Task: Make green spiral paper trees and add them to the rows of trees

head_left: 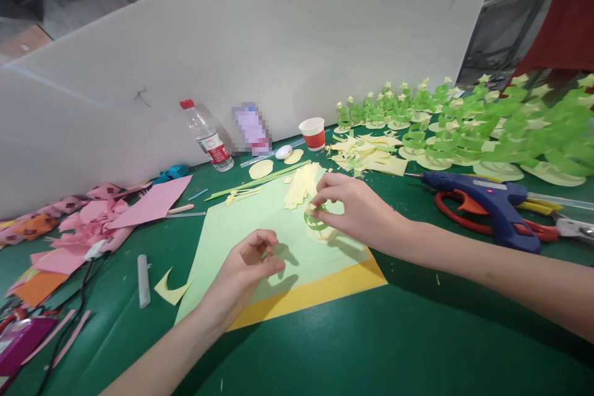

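My right hand (341,201) pinches the top of a small green paper spiral (316,223), whose pale yellow round base (323,236) rests on a light green paper sheet (273,216). The fingertips hide part of the spiral's top. Lower and to the left, my left hand (255,260) hovers over the same sheet, its fingers curled and apart with nothing between them. Just behind the spiral lies a fan of pale yellow paper strips (301,185). Thin yellow strips (244,195) and long green strips (260,181) lie farther left on the sheet.
Finished paper spirals with stars (445,130) crowd the back right. A blue glue gun (482,198) lies across red-handled scissors (457,216). At the back stand a paper cup (314,134), a phone (252,129) and a bottle (208,139). Pink paper (151,201) and a glue stick (143,281) are left.
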`<state>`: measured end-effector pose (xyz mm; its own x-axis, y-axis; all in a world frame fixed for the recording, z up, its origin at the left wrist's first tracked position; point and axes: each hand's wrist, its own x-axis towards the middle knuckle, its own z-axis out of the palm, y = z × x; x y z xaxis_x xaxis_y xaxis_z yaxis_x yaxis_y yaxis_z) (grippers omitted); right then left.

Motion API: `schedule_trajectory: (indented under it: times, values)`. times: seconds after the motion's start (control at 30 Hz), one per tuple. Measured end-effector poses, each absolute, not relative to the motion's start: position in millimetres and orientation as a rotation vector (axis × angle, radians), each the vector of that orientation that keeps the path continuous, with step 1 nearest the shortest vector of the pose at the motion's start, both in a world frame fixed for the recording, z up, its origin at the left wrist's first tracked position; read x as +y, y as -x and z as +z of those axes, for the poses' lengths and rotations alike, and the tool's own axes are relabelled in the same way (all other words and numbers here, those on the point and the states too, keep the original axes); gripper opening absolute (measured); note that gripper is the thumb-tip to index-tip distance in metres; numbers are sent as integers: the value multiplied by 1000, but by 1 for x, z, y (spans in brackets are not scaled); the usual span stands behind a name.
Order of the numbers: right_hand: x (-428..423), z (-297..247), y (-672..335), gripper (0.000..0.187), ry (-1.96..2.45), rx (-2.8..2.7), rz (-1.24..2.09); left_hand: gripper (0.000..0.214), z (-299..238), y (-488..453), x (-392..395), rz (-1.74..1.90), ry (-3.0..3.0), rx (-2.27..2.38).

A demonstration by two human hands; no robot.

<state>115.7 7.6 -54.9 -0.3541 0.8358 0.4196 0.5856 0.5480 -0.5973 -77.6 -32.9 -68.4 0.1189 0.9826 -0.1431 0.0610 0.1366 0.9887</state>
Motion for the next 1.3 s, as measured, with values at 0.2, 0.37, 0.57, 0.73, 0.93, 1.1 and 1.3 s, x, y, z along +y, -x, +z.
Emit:
schedule_trajectory:
  times: [0.2, 0.37, 0.57, 0.73, 0.93, 1.1, 1.3]
  values:
    - [8, -55, -116, 8, 1134, -2075, 450, 20, -73, 82, -29, 911, -1257, 1220]
    - [8, -55, -116, 8, 1130, -2076, 454, 20, -72, 84, -27, 785, -1375, 1217]
    - [8, -56, -116, 9, 1130, -2071, 445, 18, -70, 81, -28, 806, -1221, 1242]
    - [8, -55, -116, 8, 1134, -2075, 449, 17, -73, 82, -27, 948, -1309, 1250]
    - [7, -55, -116, 8, 1140, -2076, 451, 15, -75, 82, -28, 954, -1292, 1213]
    - [8, -55, -116, 8, 1138, -2077, 446, 15, -73, 84, -26, 865, -1369, 1225]
    - [7, -55, -116, 8, 1136, -2082, 437, 10, -68, 80, -29, 861, -1160, 1210]
